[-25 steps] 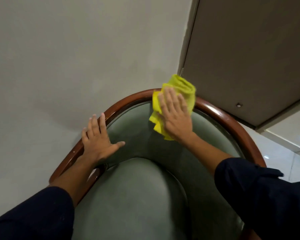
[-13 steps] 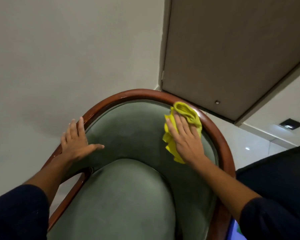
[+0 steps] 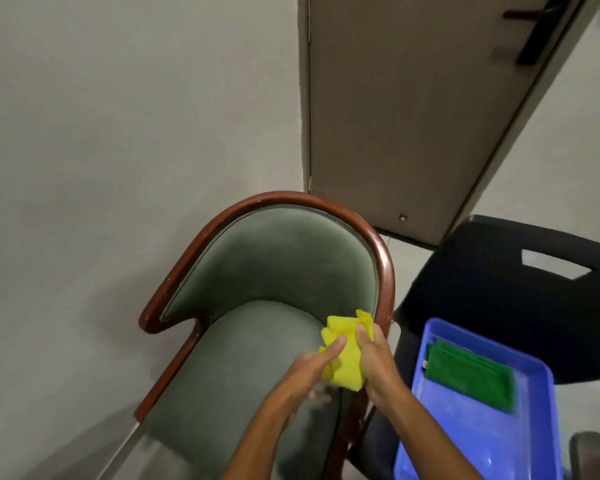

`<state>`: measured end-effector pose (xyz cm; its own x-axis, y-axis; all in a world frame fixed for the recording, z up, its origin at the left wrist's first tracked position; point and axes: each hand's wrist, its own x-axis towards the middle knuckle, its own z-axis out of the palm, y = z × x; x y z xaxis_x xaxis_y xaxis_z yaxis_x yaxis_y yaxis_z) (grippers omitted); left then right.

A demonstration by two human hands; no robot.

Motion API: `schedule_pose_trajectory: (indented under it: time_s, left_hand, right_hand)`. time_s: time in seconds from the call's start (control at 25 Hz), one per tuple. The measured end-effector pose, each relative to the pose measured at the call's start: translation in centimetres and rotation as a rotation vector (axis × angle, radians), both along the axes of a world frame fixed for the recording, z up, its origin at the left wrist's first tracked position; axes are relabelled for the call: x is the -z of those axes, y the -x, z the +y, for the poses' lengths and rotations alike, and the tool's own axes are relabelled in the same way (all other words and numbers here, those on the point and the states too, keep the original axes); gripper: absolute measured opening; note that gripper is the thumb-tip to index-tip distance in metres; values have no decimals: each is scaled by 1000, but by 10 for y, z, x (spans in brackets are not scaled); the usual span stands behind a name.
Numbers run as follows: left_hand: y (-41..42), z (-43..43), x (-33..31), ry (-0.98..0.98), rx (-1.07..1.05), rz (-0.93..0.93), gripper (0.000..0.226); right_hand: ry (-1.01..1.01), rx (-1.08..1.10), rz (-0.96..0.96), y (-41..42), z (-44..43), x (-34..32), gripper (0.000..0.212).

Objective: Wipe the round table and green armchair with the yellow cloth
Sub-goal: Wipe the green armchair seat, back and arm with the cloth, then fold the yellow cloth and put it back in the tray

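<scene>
The green armchair (image 3: 267, 271) with a curved brown wooden frame stands against the wall, below me. A crumpled yellow cloth (image 3: 345, 358) hangs over the right side of the seat, near the right arm rail. My left hand (image 3: 312, 368) grips the cloth from the left with thumb and fingers. From the right, my right hand (image 3: 376, 358) grips the same cloth. No round table is in view.
A black plastic chair (image 3: 499, 289) stands right of the armchair and carries a blue tray (image 3: 534, 445) with a folded green cloth (image 3: 471, 379) in it. A brown door (image 3: 413, 116) stands behind. Grey wall fills the left.
My left hand left the chair's left arm rail and joined the right hand on the cloth. The cloth came down from the backrest to the seat's right side. The view pulled back.
</scene>
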<state>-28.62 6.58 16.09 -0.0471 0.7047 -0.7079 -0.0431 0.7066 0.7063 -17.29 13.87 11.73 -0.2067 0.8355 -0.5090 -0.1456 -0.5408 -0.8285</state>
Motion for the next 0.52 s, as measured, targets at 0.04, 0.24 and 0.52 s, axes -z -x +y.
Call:
schedule_pose_trajectory:
  time_s: [0.04, 0.24, 0.52]
  left_hand:
    - [-15, -7, -10, -83, -48, 49, 46]
    - [-81, -18, -51, -338, -25, 160, 23]
    - [-169, -3, 21, -183, 115, 268, 22]
  right_hand:
    - [72, 45, 99, -12, -14, -8, 38]
    - [258, 171, 335, -108, -45, -17, 65]
    - [276, 284, 207, -281, -61, 53, 41]
